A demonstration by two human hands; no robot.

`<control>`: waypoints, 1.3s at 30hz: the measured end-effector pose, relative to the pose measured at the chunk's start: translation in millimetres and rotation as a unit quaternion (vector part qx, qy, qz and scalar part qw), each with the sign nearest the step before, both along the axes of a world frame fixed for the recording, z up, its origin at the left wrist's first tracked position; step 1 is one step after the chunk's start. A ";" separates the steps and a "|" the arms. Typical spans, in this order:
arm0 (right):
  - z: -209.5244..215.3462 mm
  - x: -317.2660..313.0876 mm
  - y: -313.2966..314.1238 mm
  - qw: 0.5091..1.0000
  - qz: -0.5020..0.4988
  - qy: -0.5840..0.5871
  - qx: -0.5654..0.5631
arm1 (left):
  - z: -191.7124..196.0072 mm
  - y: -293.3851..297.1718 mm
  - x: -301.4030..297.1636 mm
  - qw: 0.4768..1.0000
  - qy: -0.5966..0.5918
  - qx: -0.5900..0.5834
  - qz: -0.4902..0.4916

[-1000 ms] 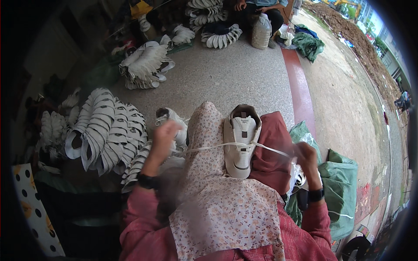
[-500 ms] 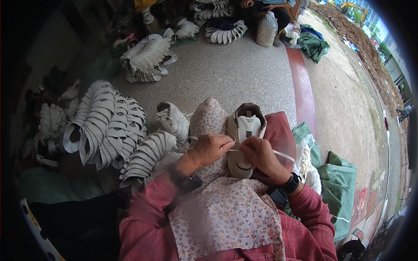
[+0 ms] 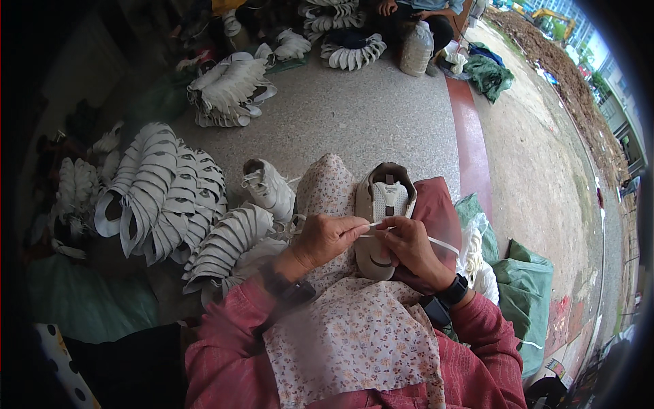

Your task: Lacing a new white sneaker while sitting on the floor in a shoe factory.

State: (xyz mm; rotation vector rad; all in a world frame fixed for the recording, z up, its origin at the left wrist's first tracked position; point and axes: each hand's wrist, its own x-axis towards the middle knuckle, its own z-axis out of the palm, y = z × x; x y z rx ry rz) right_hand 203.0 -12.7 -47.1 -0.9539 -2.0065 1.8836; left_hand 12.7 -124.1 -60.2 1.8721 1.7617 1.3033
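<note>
A white shoe upper [image 3: 379,218] lies tongue-up on my lap, over a floral cloth [image 3: 354,327]. My left hand [image 3: 328,238] pinches one end of a white lace [image 3: 373,225] just left of the shoe. My right hand [image 3: 409,249] rests on the shoe's right side and grips the lace, whose other end [image 3: 443,244] trails to the right. Both hands meet over the middle of the shoe. I wear a dark wristband on each wrist.
A laced white shoe [image 3: 271,189] sits on the floor left of my knee. Fanned stacks of white shoe uppers [image 3: 163,191] lie at left and further back [image 3: 228,88]. Another person [image 3: 409,13] sits at the top by a plastic jug [image 3: 417,49]. Green sacks [image 3: 528,286] lie at right.
A second ago my hands were spread wide apart, pulling the lace taut across the shoe. They have come together over the shoe and now pinch the lace close to it.
</note>
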 end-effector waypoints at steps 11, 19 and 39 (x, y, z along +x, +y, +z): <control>2.3 -1.0 1.2 0.998 -0.010 0.018 -0.056 | -15.3 6.6 -1.0 0.997 0.083 -0.011 0.005; 4.1 -0.7 -0.1 0.999 -0.005 0.017 -0.045 | -12.4 5.3 -2.6 0.994 0.102 -0.034 0.033; 9.9 -3.0 -8.1 0.997 -0.003 0.034 -0.066 | -20.6 23.8 -13.5 0.991 0.075 -0.074 -0.083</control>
